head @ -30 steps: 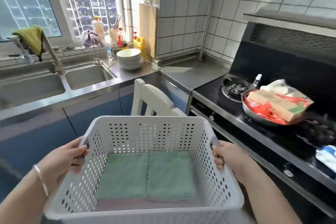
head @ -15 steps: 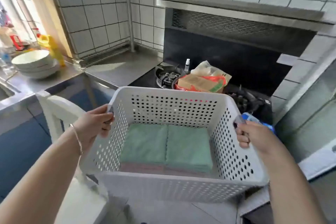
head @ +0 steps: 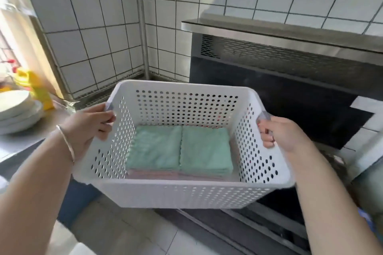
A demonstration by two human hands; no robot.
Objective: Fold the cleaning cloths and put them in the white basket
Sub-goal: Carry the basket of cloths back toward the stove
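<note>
A white perforated basket (head: 182, 194) is held up in the air in front of me, over the edge of the stove. My left hand (head: 87, 128) grips its left handle and my right hand (head: 279, 134) grips its right handle. Inside lie folded cleaning cloths (head: 180, 149): two green stacks side by side on top of pink ones, flat on the basket floor.
A black stove and range hood (head: 290, 51) fill the right side. A steel counter (head: 24, 141) at the left carries stacked white bowls (head: 16, 114) and a yellow bottle (head: 37, 87). Tiled walls meet at a corner pipe (head: 143, 27). Tiled floor lies below.
I have turned from the sink side toward the stove corner, carrying the basket with both hands. The basket now sits higher and closer to the range hood; the pan on the stove is hidden.
</note>
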